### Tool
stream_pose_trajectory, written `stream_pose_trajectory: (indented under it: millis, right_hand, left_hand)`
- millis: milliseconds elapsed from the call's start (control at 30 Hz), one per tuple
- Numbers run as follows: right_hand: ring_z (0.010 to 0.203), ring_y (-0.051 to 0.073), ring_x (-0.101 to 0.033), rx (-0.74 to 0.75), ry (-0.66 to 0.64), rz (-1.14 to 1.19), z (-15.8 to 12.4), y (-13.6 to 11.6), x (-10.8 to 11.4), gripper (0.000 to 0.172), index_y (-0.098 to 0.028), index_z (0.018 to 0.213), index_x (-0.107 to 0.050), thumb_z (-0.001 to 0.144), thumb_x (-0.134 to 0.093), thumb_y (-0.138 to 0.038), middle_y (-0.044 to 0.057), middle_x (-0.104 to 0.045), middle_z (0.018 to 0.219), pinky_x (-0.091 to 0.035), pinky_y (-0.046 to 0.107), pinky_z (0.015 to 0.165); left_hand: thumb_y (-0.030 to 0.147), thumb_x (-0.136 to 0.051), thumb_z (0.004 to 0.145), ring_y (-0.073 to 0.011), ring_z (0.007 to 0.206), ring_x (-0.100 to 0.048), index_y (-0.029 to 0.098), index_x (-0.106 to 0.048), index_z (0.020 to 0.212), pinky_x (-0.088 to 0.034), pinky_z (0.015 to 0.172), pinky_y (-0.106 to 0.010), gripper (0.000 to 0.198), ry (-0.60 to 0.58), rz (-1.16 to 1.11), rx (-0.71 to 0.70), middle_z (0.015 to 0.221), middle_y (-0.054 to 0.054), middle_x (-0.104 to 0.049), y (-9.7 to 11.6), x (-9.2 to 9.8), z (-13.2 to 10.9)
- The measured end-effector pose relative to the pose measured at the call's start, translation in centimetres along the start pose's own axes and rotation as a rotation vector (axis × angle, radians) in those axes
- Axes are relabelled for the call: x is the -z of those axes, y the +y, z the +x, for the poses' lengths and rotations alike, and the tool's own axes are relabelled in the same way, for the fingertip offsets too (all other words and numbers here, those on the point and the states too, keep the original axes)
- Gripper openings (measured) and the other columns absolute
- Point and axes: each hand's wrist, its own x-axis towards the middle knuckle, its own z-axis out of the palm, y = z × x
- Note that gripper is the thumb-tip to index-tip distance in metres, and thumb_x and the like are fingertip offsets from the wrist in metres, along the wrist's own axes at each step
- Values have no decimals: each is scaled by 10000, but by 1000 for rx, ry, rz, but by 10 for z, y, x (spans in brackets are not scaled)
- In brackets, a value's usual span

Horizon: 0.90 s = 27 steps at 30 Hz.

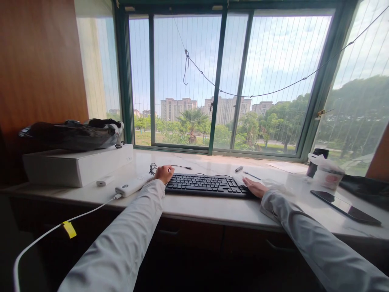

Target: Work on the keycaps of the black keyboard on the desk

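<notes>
A black keyboard (202,185) lies flat on the white marble-look counter, its keys facing up. My left hand (164,174) is closed at the keyboard's left end, fingers curled around its upper left corner. My right hand (255,187) rests on the right end, over the number keys, with fingers stretched out and lying flat. A thin whitish sheet (238,181), perhaps a tissue or wipe, shows beside the right fingertips; how much of it lies under them is hidden. The keyboard's cable runs along behind it.
Left stand a white power strip (133,185), a small white adapter (105,181) and a white box (79,164) with a dark bag on top. Right are a pen (252,175), a bagged cup (328,174) and a dark tablet or phone (346,206). The counter's front edge (209,219) runs close by.
</notes>
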Motion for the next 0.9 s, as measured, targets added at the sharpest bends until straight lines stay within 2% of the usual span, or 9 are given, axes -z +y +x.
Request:
stream_pose_trajectory:
  millis: [100, 233, 400, 500, 700, 900]
  right_hand:
    - [1409, 203, -206, -37, -41, 22, -20, 1, 0, 708, -26, 1463, -298, 940, -134, -474, 119, -257, 1522, -171, 323, 1173]
    - [1417, 183, -172, 33, -12, 0, -50, 2, -1, 691, -135, 1479, -309, 922, -141, -508, 46, -257, 1523, -141, 343, 1186]
    - [1411, 223, -203, 93, -3, -7, -81, 2, 2, 700, -54, 1464, -310, 933, -158, -483, 92, -276, 1515, -162, 401, 1189]
    - [1408, 234, -211, 148, -5, 11, -94, -4, 4, 676, -59, 1455, -334, 942, -173, -468, 98, -299, 1503, -174, 415, 1188]
    - [1419, 239, -177, 231, -1, 22, -101, -37, -5, 668, -105, 1468, -311, 953, -173, -508, 78, -256, 1523, -157, 443, 1184]
    - [1412, 247, -217, 374, 14, 36, -86, -84, -15, 624, -141, 1463, -332, 968, -203, -498, 98, -277, 1516, -194, 465, 1161]
  left_hand:
    - [370, -423, 802, -212, 796, -623, 212, -710, 794, -401, 697, -273, 327, 6, 3, -16, 767, -62, -707, 0, 0, 0]
    - [371, -426, 806, -214, 816, -628, 214, -712, 808, -403, 707, -275, 326, 8, 13, -16, 790, -63, -712, 0, -1, 0]
    - [365, -425, 802, -220, 831, -628, 217, -717, 802, -407, 720, -275, 327, 6, 13, -16, 789, -69, -717, -1, -2, 1]
    - [366, -424, 797, -222, 818, -628, 219, -716, 786, -405, 710, -278, 328, 9, 12, -13, 770, -69, -713, -1, -3, 1]
    - [370, -446, 785, -220, 813, -625, 218, -716, 784, -405, 709, -275, 310, -3, 5, 0, 776, -62, -716, 0, -2, 1]
    - [363, -433, 794, -215, 808, -625, 224, -716, 779, -408, 711, -271, 317, -1, 12, -7, 777, -58, -715, -1, -2, 1]
